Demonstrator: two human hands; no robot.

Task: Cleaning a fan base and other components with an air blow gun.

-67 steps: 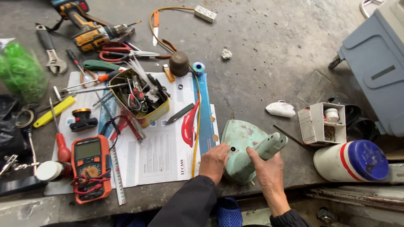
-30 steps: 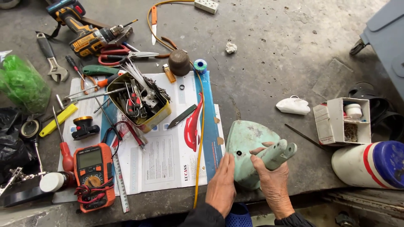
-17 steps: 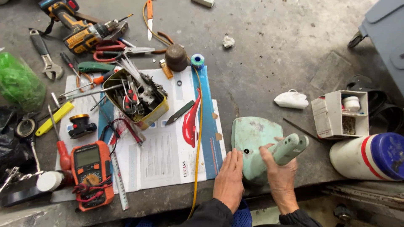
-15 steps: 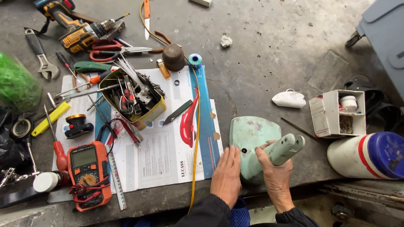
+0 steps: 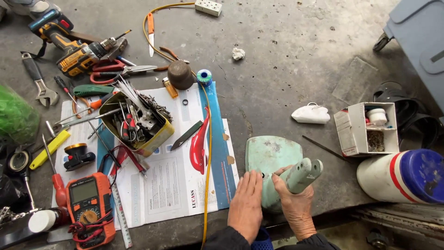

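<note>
Pale green rounded metal base (image 5: 273,159) with cylindrical handle (image 5: 303,173): right hand (image 5: 296,206) clamped on handle, left hand (image 5: 246,206) flat, fingers together, pressing base edge. Risk: overhang at bench edge, possible tipping.

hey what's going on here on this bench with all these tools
A person is working at a grey workbench with both bare hands on a pale green base plate that has a tube-like stem. The left hand lies flat on the plate's near left edge, and the right hand grips the stem. To the left, a yellow tin of tools, an orange multimeter and a cordless drill lie untouched.
</note>
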